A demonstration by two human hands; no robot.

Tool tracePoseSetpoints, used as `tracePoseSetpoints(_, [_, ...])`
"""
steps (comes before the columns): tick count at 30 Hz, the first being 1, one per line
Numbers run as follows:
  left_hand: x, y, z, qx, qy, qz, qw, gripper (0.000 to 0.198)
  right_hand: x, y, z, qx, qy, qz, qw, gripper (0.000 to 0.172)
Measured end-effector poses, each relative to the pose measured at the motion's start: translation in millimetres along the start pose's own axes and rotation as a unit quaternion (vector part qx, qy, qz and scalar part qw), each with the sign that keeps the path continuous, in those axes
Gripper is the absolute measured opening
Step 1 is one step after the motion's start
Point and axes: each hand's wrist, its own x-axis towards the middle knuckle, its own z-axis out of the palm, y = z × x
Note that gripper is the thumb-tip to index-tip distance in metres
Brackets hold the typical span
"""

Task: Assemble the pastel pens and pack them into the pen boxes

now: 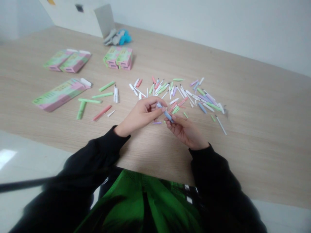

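A light blue pen (167, 115) is held slantwise between my two hands over the table. My left hand (145, 113) grips its upper end between thumb and fingers. At the lower end, my right hand (183, 129) pinches the pen with thumb and forefinger. Just beyond my hands lies a loose spread of pen parts (170, 89): white, green, red, purple and blue barrels, caps and thin refills. Left of my hands rest several green pens (82, 109), a red pen (102, 113) and a small white piece (111, 113).
One long pink-and-green box (62, 95) lies at left, its flap open. Two similar boxes (75, 61) lie behind it, and stacked boxes (124, 58) stand further right. Grey and blue crumpled items (118, 37) sit beside a white carton (104, 21) at the back.
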Motion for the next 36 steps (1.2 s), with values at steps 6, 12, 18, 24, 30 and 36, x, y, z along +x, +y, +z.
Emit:
tracePoseSetpoints(6, [3.3,0.2,-7.8,-0.010,0.039,-0.002,0.999,0.009,0.2,-4.1,-1.7,0.029,0.009,0.020,0.999,0.020])
tracePoseSetpoints(12, [7.0,-5.6,-11.3,-0.059,0.075,-0.023,0.995,0.009,-1.8,-3.9,-3.5,0.012,0.002,-0.005,1.000,0.018])
tracePoseSetpoints(18, [9.3,-3.8,-15.2,-0.106,0.129,-0.016,0.986,0.005,-0.7,-7.1,-8.5,0.028,0.042,-0.006,0.999,0.013])
tracePoseSetpoints(24, [9.7,-2.2,-53.1,-0.038,0.211,0.010,0.977,0.006,-6.3,-12.9,-10.4,-0.062,0.016,-0.070,0.995,0.010])
tracePoseSetpoints(30, [-25.7,-5.5,-119.4,0.217,0.301,-0.038,0.928,0.019,-10.7,-21.3,-21.5,-0.143,0.048,-0.123,0.981,0.015])
tracePoseSetpoints(36, [-35.6,-28.7,-161.3,0.391,0.315,-0.168,0.848,0.030,-19.2,-22.4,-27.6,-0.184,0.039,-0.137,0.973,0.018])
